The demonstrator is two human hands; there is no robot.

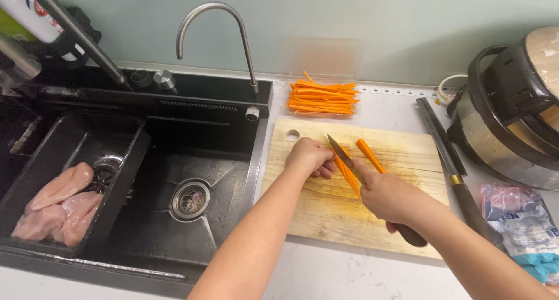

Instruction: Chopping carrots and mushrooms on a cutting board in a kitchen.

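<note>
My right hand grips a dark-handled knife, its blade pointing away from me over carrot strips on a wooden cutting board. My left hand has curled fingers resting on the board, steadying the carrot strips just left of the blade. One more carrot stick lies to the right of the blade. A pile of cut carrot sticks sits in a clear tray behind the board.
A black sink with a curved tap lies left; its side tray holds raw chicken pieces. Right of the board lie a long cleaver, a rice cooker and a plastic packet.
</note>
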